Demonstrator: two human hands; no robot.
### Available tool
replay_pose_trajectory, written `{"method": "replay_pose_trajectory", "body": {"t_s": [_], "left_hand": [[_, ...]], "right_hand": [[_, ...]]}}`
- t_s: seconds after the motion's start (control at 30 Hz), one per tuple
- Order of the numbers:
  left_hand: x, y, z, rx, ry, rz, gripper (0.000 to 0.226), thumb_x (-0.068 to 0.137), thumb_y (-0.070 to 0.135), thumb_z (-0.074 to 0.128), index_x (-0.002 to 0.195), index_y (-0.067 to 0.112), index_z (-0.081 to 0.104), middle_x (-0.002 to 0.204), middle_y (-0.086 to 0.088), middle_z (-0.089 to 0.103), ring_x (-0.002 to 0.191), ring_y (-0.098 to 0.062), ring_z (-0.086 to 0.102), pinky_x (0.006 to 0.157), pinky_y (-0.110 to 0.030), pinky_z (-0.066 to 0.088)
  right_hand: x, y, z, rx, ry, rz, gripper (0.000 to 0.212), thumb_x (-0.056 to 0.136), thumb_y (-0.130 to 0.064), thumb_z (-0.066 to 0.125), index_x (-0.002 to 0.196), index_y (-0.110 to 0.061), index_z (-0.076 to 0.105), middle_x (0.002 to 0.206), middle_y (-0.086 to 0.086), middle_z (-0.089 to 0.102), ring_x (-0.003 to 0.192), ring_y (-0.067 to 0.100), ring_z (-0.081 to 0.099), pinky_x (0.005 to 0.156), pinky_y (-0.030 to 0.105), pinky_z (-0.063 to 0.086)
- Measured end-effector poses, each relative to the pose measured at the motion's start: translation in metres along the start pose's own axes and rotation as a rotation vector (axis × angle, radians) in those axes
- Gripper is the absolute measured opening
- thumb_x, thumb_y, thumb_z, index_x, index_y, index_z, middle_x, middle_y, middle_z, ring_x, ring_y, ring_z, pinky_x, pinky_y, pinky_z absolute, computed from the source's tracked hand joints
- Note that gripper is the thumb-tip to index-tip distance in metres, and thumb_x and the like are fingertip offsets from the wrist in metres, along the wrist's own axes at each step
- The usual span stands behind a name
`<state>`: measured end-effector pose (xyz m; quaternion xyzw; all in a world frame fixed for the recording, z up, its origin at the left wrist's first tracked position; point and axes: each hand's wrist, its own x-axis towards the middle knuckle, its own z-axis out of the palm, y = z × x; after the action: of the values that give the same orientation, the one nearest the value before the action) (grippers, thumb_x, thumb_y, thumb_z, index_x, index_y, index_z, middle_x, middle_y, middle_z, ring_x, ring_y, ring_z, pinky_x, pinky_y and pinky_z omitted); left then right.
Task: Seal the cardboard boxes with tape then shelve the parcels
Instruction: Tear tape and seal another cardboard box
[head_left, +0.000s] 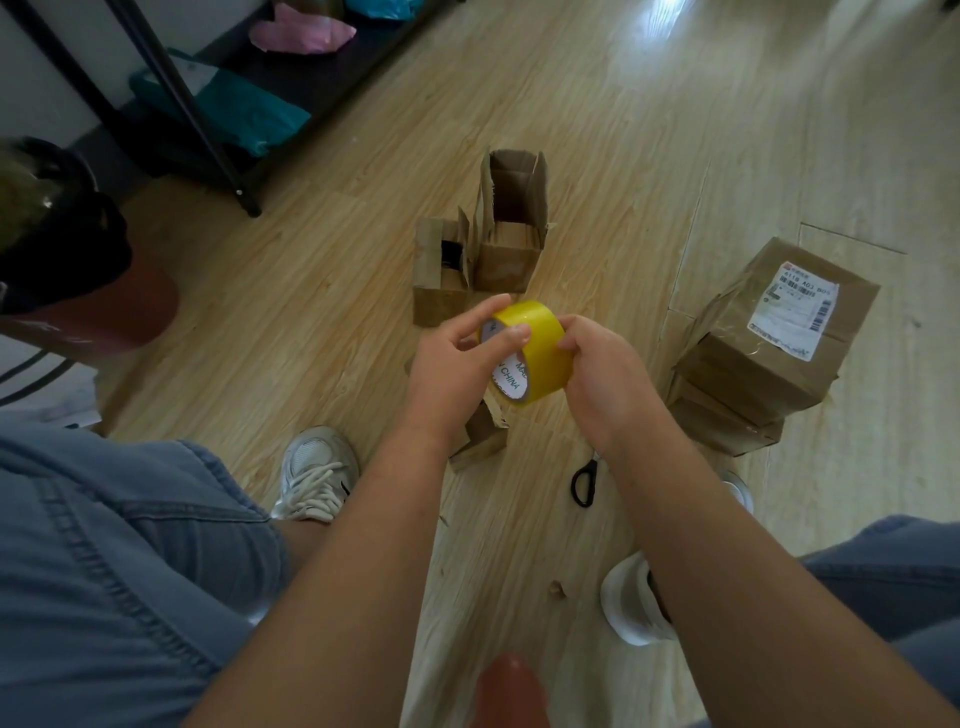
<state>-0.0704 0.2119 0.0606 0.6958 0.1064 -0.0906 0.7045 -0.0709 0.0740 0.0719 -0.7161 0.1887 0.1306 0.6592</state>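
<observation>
Head view: both forearms reach fwd and down, meeting mid-frame over the wood floor (597, 156). L hand (457, 358) sits palm-in w/ fingers curled round the tape roll (540, 358); one finger lies over the roll's top edge and the thumb presses on the near rim by the core. R hand (602, 379) comes in from the other side, knuckles up, fingers wrapped on the yellow outer band, thumb tip on the band near the top. So both hands have hold of the roll and neither is spread. Roll is glossy yellow w/ a white inner core carrying printed text, part-read as "IN CHINA". It stands on edge in the air, core opening turned toward L hand and camera, its axis running roughly hand to hand, tilted a bit. It hangs just in front of a small box (439, 291) and a tall box (511, 244), both w/ flaps up, and above another cardboard box (483, 436) that the hands mostly hide. To the R is a box stack (769, 353) w/ a white label on top; black-handled scissors (586, 480) lie on the floor near the R forearm.
</observation>
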Motion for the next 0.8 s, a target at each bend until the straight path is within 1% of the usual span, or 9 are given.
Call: {"method": "replay_pose_trajectory", "body": {"t_s": [0.1,0.23,0.33,0.4,0.47,0.57,0.63,0.7,0.8], "left_hand": [[-0.001,0.0,0.002,0.014,0.006,0.01,0.039,0.085,0.031,0.074,0.122,0.04,0.065,0.112,0.009,0.066,0.101,-0.004,0.064,0.071,-0.011,0.051],[-0.001,-0.002,0.002,0.013,0.017,0.005,0.04,0.084,0.032,0.075,0.122,0.04,0.066,0.114,0.006,0.067,0.104,-0.006,0.064,0.075,-0.015,0.05],[-0.001,-0.003,0.001,0.003,0.019,-0.008,0.039,0.083,0.032,0.076,0.12,0.041,0.067,0.114,0.005,0.067,0.105,-0.008,0.065,0.081,-0.02,0.053],[0.001,-0.003,0.0,-0.011,0.023,-0.023,0.038,0.082,0.03,0.077,0.117,0.041,0.068,0.112,0.004,0.068,0.104,-0.01,0.066,0.085,-0.024,0.055],[0.002,-0.002,0.0,-0.051,0.041,-0.046,0.037,0.083,0.027,0.076,0.119,0.037,0.069,0.106,0.007,0.069,0.101,-0.009,0.067,0.087,-0.027,0.056],[0.004,-0.003,-0.001,-0.128,0.067,-0.119,0.039,0.086,0.026,0.073,0.124,0.03,0.068,0.109,0.007,0.069,0.104,-0.011,0.066,0.087,-0.033,0.058],[0.005,-0.005,-0.003,-0.201,0.097,-0.193,0.036,0.088,0.03,0.07,0.124,0.029,0.067,0.118,-0.001,0.068,0.11,-0.019,0.065,0.085,-0.036,0.059],[0.008,-0.007,-0.007,-0.283,0.122,-0.259,0.037,0.091,0.034,0.067,0.127,0.027,0.065,0.123,-0.006,0.067,0.112,-0.026,0.064,0.09,-0.045,0.057],[0.012,-0.008,-0.013,-0.233,0.126,-0.313,0.038,0.094,0.036,0.063,0.13,0.025,0.062,0.129,-0.006,0.064,0.114,-0.025,0.063,0.097,-0.047,0.052]], "right_hand": [[-0.001,0.0,-0.001,-0.02,0.016,-0.029,0.036,0.094,-0.01,0.036,0.115,-0.009,0.065,0.12,0.019,0.06,0.111,0.029,0.055,0.077,0.032,0.043],[-0.001,0.001,0.0,-0.008,0.027,-0.03,0.036,0.092,-0.005,0.036,0.114,-0.003,0.064,0.112,0.019,0.06,0.097,0.023,0.054,0.074,0.03,0.043],[0.001,0.005,0.002,0.072,0.016,-0.025,0.032,0.085,0.001,0.038,0.106,0.006,0.061,0.095,0.018,0.057,0.094,0.029,0.054,0.082,0.039,0.044],[0.001,0.006,0.002,0.088,0.01,-0.019,0.032,0.082,0.002,0.039,0.103,0.005,0.062,0.093,0.017,0.058,0.096,0.035,0.055,0.086,0.045,0.045],[0.003,0.005,0.0,0.048,-0.004,-0.018,0.035,0.079,-0.008,0.043,0.104,-0.002,0.066,0.103,0.018,0.064,0.106,0.04,0.057,0.096,0.05,0.046],[0.003,0.0,-0.003,-0.012,-0.091,-0.019,0.05,0.067,-0.026,0.047,0.111,-0.02,0.07,0.123,0.015,0.061,0.119,0.033,0.053,0.106,0.055,0.041],[0.005,-0.003,-0.007,-0.102,-0.153,-0.018,0.05,0.068,-0.023,0.049,0.114,-0.018,0.068,0.124,0.013,0.061,0.121,0.026,0.052,0.105,0.046,0.041],[0.004,-0.005,-0.013,-0.235,-0.215,-0.032,0.03,0.082,-0.013,0.054,0.107,-0.015,0.07,0.116,0.007,0.067,0.114,0.015,0.055,0.092,0.027,0.04],[0.004,-0.001,-0.019,-0.316,-0.254,-0.058,0.018,0.094,-0.007,0.055,0.103,-0.009,0.071,0.105,0.0,0.069,0.103,0.009,0.058,0.083,0.023,0.037]]}}
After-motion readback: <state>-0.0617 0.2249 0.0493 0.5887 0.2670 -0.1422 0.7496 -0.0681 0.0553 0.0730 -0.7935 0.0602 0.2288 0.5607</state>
